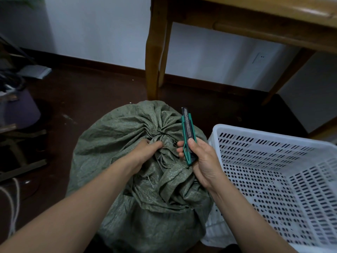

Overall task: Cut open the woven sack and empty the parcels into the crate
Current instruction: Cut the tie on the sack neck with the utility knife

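- Standing on the dark floor [91, 92] in the middle of the view, the grey-green woven sack [116, 136] bulges full, its mouth gathered into a puckered neck on top.
- A thin black tie [160, 133] circles that gathered neck, so the sack is bound and uncut; the fabric hides whatever is inside.
- The left hand [144, 152] reaches in from the lower left and grips the bunched fabric just below the tie, fingers curled into the folds.
- The right hand [202, 161] hangs just beside the neck on its right, clamped on a green utility knife [188, 136], thumb pressed along the handle and fingers wrapped behind it.
- The knife stands nearly upright, its blade [184, 111] pushed out of the handle and pointing up and away from the person, above the sack's top.
- I cannot tell whether the knife's lower end touches the fabric; the blade itself is clear of it.
- The two hands are near each other, with the tied neck between them, and do not touch.
- A white perforated plastic crate [273, 139] sits to the right of the sack, its near wall pressed against the sack's side, beneath the right forearm.
- Behind the sack rises a wooden table leg [153, 52], and a white wall socket [258, 58] shows on the wall beyond.
- A white cord [15, 203] lies on the floor at the lower left edge.
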